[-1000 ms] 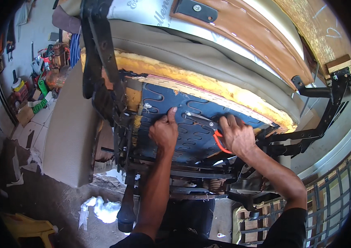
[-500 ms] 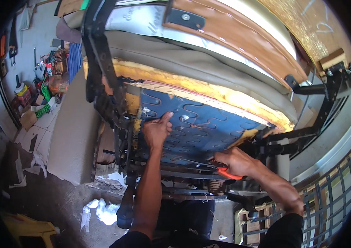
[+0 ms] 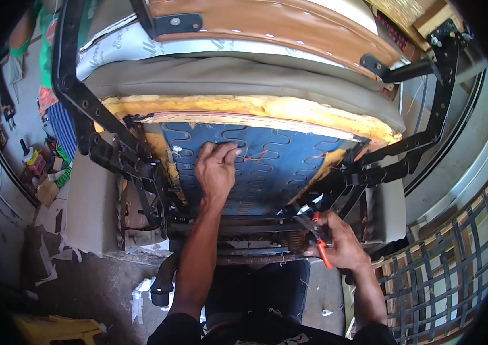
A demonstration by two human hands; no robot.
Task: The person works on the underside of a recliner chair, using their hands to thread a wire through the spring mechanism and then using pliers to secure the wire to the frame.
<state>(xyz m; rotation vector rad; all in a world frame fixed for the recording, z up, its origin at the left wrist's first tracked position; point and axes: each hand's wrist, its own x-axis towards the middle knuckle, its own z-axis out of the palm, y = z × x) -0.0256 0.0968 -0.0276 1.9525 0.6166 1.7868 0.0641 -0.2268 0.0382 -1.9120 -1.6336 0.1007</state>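
Observation:
An upturned seat shows a blue backing panel (image 3: 278, 172) with wavy springs, bordered by yellow foam (image 3: 255, 103) and taupe upholstery (image 3: 238, 77), between black metal brackets (image 3: 74, 98). My left hand (image 3: 216, 169) rests high on the panel, fingers curled at a spring; whatever they grip is hidden. Lower right, below the panel's corner, my right hand (image 3: 340, 241) holds scissors (image 3: 324, 254) with orange handles, blades pointing up and left among the dark frame parts.
A tan strap piece (image 3: 272, 23) crosses the top. Tools (image 3: 31, 161) crowd the left wall. A webbed frame (image 3: 439, 264) leans at lower right. White scraps (image 3: 140, 299) and a yellow plastic object (image 3: 54, 328) lie on the floor at lower left.
My right hand, with the scissors, has moved down from the panel to its lower right corner. My left hand's fingers have bent over a spring. The view has shifted.

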